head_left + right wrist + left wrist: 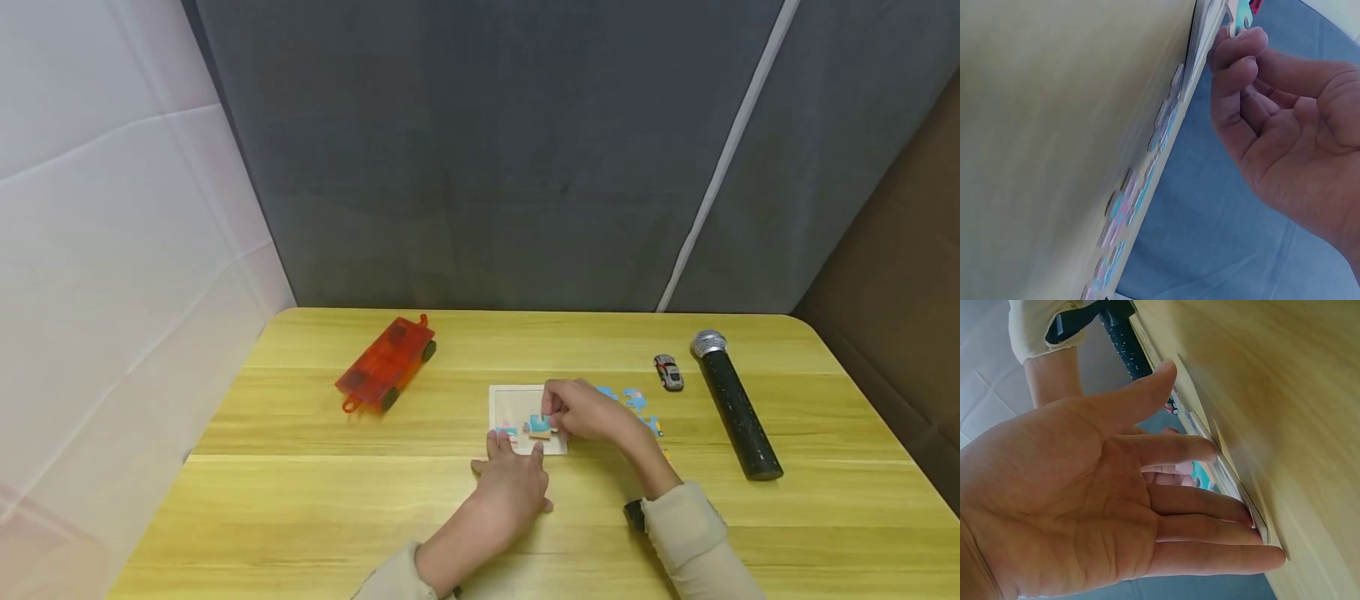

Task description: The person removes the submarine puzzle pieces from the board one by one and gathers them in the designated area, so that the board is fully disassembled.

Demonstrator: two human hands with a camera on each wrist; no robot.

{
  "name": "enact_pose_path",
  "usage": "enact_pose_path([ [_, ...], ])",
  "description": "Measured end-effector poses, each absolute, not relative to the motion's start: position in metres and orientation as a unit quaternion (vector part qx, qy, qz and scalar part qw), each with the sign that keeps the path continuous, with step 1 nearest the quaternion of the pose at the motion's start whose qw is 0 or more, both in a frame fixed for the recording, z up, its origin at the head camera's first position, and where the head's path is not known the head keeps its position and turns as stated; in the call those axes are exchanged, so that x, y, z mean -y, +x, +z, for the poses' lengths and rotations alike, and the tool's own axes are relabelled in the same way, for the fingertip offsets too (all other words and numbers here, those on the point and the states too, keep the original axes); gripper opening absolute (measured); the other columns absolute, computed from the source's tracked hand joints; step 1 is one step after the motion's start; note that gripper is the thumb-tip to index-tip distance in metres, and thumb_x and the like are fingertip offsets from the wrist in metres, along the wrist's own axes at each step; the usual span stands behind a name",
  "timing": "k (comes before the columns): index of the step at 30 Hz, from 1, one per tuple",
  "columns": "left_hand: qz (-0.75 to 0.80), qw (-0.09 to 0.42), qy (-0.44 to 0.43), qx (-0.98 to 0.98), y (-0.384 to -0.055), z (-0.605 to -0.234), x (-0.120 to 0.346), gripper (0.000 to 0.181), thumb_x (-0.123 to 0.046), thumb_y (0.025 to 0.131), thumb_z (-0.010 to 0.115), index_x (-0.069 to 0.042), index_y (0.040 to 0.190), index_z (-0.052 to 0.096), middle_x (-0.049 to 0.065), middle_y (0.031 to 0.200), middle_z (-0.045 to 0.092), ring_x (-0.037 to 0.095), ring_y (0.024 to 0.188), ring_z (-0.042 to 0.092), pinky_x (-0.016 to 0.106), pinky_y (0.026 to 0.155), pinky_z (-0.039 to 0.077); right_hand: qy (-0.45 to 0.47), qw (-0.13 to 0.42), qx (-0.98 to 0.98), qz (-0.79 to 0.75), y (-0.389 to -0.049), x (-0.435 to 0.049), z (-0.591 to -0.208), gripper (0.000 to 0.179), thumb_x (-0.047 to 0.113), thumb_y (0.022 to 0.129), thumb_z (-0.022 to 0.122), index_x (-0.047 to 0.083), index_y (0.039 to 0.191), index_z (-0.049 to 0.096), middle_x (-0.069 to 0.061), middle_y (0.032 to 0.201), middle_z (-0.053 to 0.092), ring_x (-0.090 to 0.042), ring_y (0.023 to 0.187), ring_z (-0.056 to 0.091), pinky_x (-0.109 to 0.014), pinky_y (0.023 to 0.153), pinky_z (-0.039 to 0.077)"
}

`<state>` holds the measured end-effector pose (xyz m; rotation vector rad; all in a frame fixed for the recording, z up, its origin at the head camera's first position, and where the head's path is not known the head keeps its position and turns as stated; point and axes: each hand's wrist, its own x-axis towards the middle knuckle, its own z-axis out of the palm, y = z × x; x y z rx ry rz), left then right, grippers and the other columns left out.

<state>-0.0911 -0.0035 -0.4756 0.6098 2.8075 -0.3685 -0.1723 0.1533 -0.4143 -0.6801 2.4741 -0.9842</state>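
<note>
A pale wooden puzzle tray [514, 402] lies mid-table with a colourful piece [507, 431] in its lower left corner. My left hand [512, 482] has its fingers spread and fairly straight, fingertips at the tray's near edge. In the left wrist view, that hand [1097, 500] shows a bare palm, with fingertips along the tray's rim [1244, 494]. Over the tray's right side, my right hand [583, 408] pinches a blue jigsaw puzzle piece [539, 423]. The right wrist view shows this piece [1243, 15] between thumb and curled fingers.
Several loose puzzle pieces [636, 399] lie right of the tray, partly hidden by my right arm. Farther right are a small silver toy car [668, 372] and a black microphone [738, 408]. A red toy wagon [386, 363] stands at the back left.
</note>
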Motion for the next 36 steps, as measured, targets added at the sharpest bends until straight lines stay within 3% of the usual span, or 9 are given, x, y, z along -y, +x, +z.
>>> enact_pose_path([
  [4, -0.131, 0.116, 0.217, -0.96, -0.091, -0.477, 0.005, 0.073, -0.071, 0.1, 0.062, -0.03, 0.159, 0.06, -0.001, 0.168, 0.054, 0.055, 0.147, 0.053, 0.06, 0.086, 0.067, -0.251, 0.212, -0.88, -0.343, -0.172, -0.161, -0.41, 0.016, -0.012, 0.103, 0.062, 0.002, 0.097, 0.064, -0.006, 0.08, 0.065, -0.014, 0.064, 0.06, -0.024, 0.064, 0.051],
  [8, -0.144, 0.109, 0.23, -0.956, -0.091, -0.483, 0.007, 0.073, -0.072, 0.1, 0.059, -0.031, 0.16, 0.059, -0.003, 0.169, 0.053, 0.055, 0.146, 0.054, 0.057, 0.084, 0.067, -0.264, 0.256, -0.869, -0.33, -0.169, -0.177, -0.403, 0.018, -0.012, 0.104, 0.062, 0.003, 0.094, 0.064, -0.003, 0.074, 0.063, -0.012, 0.059, 0.056, -0.025, 0.062, 0.05],
  [12, -0.132, 0.112, 0.212, -0.962, -0.089, -0.487, 0.007, 0.085, -0.079, 0.096, 0.057, -0.028, 0.164, 0.054, 0.012, 0.165, 0.055, 0.054, 0.148, 0.053, 0.058, 0.088, 0.067, -0.252, 0.311, -0.857, -0.325, -0.164, -0.195, -0.396, 0.02, -0.014, 0.1, 0.063, 0.003, 0.091, 0.064, -0.004, 0.072, 0.061, -0.011, 0.056, 0.053, -0.025, 0.059, 0.048],
  [15, -0.112, 0.125, 0.181, -0.969, -0.084, -0.483, 0.006, 0.101, -0.088, 0.091, 0.054, -0.024, 0.169, 0.047, 0.028, 0.163, 0.052, 0.054, 0.152, 0.048, 0.061, 0.095, 0.064, -0.215, 0.323, -0.866, -0.317, -0.159, -0.206, -0.392, 0.02, -0.016, 0.095, 0.065, 0.003, 0.089, 0.065, -0.005, 0.073, 0.062, -0.013, 0.055, 0.054, -0.027, 0.058, 0.046],
  [17, -0.109, 0.134, 0.166, -0.971, -0.079, -0.479, 0.004, 0.108, -0.094, 0.088, 0.049, -0.024, 0.171, 0.043, 0.033, 0.164, 0.048, 0.054, 0.155, 0.044, 0.064, 0.099, 0.062, -0.192, 0.324, -0.875, -0.303, -0.157, -0.211, -0.389, 0.021, -0.017, 0.093, 0.066, 0.004, 0.088, 0.066, -0.006, 0.072, 0.064, -0.014, 0.055, 0.056, -0.028, 0.057, 0.046],
  [22, -0.126, 0.137, 0.147, -0.971, -0.072, -0.473, 0.0, 0.119, -0.102, 0.083, 0.042, -0.024, 0.173, 0.037, 0.033, 0.168, 0.042, 0.053, 0.158, 0.04, 0.067, 0.101, 0.059, -0.168, 0.331, -0.885, -0.282, -0.155, -0.215, -0.387, 0.021, -0.014, 0.094, 0.071, 0.005, 0.086, 0.068, -0.007, 0.071, 0.065, -0.016, 0.055, 0.061, -0.027, 0.056, 0.048],
  [29, -0.166, 0.136, 0.155, -0.964, -0.068, -0.474, -0.002, 0.143, -0.112, 0.065, 0.047, -0.023, 0.176, 0.03, 0.034, 0.169, 0.039, 0.055, 0.158, 0.037, 0.068, 0.099, 0.06, -0.141, 0.333, -0.892, -0.271, -0.152, -0.215, -0.385, 0.024, -0.016, 0.092, 0.072, 0.005, 0.083, 0.066, -0.008, 0.066, 0.065, -0.016, 0.053, 0.06, -0.026, 0.052, 0.047],
  [36, -0.192, 0.129, 0.165, -0.959, -0.067, -0.478, -0.002, 0.147, -0.113, 0.062, 0.046, -0.023, 0.176, 0.028, 0.034, 0.17, 0.037, 0.057, 0.159, 0.034, 0.067, 0.097, 0.061, -0.12, 0.33, -0.899, -0.262, -0.151, -0.216, -0.385, 0.027, -0.019, 0.092, 0.067, 0.005, 0.079, 0.064, -0.007, 0.062, 0.062, -0.015, 0.05, 0.058, -0.025, 0.05, 0.044],
])
